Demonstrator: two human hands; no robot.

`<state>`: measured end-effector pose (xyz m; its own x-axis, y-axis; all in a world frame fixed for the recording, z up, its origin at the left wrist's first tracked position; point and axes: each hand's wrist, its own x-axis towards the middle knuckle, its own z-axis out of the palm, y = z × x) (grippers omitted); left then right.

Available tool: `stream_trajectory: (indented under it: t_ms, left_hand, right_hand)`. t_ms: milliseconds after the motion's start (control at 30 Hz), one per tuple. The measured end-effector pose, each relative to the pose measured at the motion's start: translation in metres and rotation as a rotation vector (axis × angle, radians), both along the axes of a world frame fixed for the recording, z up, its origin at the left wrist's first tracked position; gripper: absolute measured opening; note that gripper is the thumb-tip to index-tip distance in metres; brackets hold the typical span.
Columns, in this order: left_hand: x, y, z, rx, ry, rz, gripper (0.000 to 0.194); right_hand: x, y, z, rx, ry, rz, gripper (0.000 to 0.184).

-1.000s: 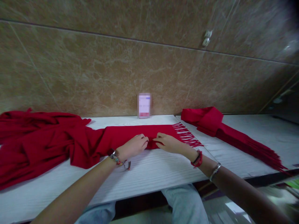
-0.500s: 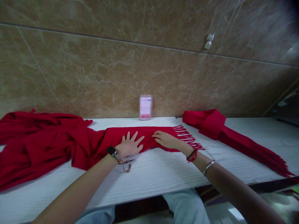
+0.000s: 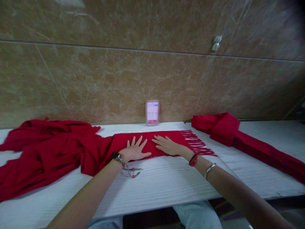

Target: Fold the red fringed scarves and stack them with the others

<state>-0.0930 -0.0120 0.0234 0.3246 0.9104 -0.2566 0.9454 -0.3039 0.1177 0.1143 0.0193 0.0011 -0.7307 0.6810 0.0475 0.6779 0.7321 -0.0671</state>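
A red fringed scarf (image 3: 150, 144) lies along the white table, its middle part laid flat and its fringe at the right end. My left hand (image 3: 135, 151) rests on the flat part with the fingers spread. Just to its right, my right hand (image 3: 168, 145) also presses on the cloth, palm down, fingers stretched out and pointing left. Neither hand grips the fabric. Left of my hands the cloth runs into a loose, crumpled heap of red fabric (image 3: 62, 152).
On the right lies another red scarf (image 3: 221, 128), folded into a long strip. A phone-like upright object (image 3: 152, 113), blurred out, leans on the brown marbled wall (image 3: 133, 82) behind the white table (image 3: 152, 181). Small white fittings (image 3: 216, 43) are on the wall.
My right hand has flattened and its fingers have spread out on the scarf. My left hand stays spread on the cloth. The whole view has shifted and turned slightly.
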Motion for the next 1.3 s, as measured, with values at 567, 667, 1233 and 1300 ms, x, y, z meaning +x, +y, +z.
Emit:
stream_trajectory:
  t_ms: [567,667,1233,1300]
  left_hand:
    - [-0.002,0.003,-0.001,-0.005,0.057,0.027,0.096]
    - [-0.001,0.002,0.000,-0.005,0.061,0.026,0.097]
    - [0.003,-0.008,0.005,0.018,0.063,-0.031,0.094]
    - [0.003,-0.009,0.008,-0.025,0.063,-0.024,0.097]
  right_hand:
    - [-0.012,0.018,-0.007,0.068,0.006,-0.088,0.047]
    - [0.000,0.027,-0.013,0.061,-0.002,-0.250,0.048]
    - [-0.010,0.000,-0.004,0.021,0.045,-0.122,0.057]
    - [-0.010,-0.001,-0.005,0.028,0.039,-0.127,0.056]
